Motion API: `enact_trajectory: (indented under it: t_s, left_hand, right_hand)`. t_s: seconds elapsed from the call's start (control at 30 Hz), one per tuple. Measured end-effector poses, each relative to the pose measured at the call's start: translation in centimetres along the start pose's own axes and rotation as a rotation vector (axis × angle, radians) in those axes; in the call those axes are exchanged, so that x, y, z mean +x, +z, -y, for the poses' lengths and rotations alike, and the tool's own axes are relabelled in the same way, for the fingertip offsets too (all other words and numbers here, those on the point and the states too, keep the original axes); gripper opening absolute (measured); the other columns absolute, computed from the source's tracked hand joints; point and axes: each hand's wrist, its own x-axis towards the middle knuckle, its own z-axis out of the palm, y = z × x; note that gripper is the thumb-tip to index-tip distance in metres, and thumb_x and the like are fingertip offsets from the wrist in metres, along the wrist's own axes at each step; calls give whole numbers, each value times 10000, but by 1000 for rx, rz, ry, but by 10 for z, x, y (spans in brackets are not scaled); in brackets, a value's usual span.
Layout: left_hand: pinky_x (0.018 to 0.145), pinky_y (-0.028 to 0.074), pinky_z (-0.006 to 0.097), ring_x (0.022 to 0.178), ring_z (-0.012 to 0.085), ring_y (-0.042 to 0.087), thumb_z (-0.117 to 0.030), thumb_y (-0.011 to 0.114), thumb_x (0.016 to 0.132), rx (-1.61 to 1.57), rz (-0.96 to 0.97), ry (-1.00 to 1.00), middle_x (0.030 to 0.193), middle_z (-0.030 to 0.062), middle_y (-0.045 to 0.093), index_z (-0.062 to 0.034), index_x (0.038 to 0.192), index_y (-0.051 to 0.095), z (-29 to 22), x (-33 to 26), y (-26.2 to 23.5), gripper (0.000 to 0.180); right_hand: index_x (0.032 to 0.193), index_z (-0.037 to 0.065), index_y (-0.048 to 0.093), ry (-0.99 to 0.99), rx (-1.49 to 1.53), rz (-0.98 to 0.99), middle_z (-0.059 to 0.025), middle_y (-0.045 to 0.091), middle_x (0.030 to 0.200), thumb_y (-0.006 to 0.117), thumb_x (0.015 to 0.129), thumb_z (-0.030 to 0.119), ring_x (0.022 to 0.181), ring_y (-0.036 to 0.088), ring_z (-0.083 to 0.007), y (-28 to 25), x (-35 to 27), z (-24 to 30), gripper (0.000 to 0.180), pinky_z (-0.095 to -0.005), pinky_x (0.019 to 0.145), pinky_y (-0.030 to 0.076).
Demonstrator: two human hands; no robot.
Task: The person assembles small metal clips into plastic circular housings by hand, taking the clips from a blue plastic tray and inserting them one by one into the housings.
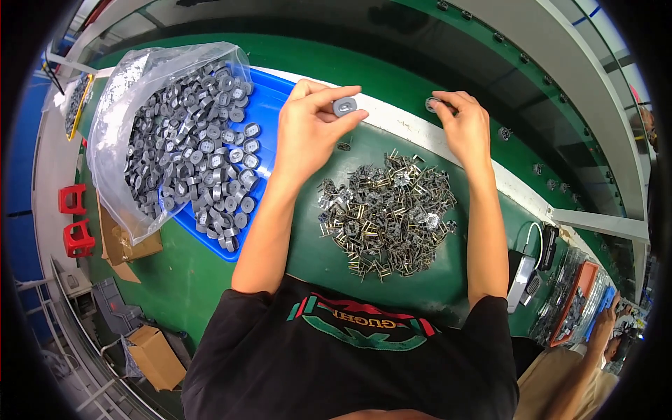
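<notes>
My left hand (313, 126) pinches a grey plastic housing (344, 106) between thumb and forefinger, its oval recessed face showing. To the right, the thumb and fingers of my right hand (463, 126) close on a small grey part with metal bits (432, 104), above the near side of the conveyor belt; its exact kind is hard to make out. Between my forearms lies a heap of metal pin assemblies (388, 217) on the green tabletop. One small dark piece (343, 146) lies apart from the heap, beneath my left hand.
A blue tray (269, 82) at left holds many grey housings (210, 150), partly inside a clear plastic bag (112, 133). Beyond a white ledge (406, 126) runs a green conveyor belt (308, 52) carrying spaced parts. A co-worker's arm (595, 343) and a red-brown tray (575, 304) are at right.
</notes>
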Motion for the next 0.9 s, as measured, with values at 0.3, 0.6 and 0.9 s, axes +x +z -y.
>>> enact_trajectory:
  t_s: [0.3,0.6,0.9]
  left_hand:
    - [800,477,240,851,106,628,-185,648,931,-648,84,-280,964,105,710,25,1091,677,20,1,-9,266]
    - [855,491,280,868,176,680,-185,647,932,-659,60,-316,919,138,712,49,1053,666,15,-4,-7,264]
    - [850,530,353,829,240,694,-153,653,924,-744,101,-332,897,154,704,72,1045,649,22,-6,-3,255]
  right_hand:
    - [985,9,711,4,-207,-60,-151,639,1030,668,845,113,845,657,-290,7,9,-51,180,-379,764,504]
    - [948,7,713,161,-102,-78,-135,683,907,672,840,127,792,671,-284,-13,13,-54,166,-360,737,511]
    - [879,42,718,153,-343,-33,-127,686,926,644,839,158,916,645,-332,-21,12,-55,144,-435,800,504]
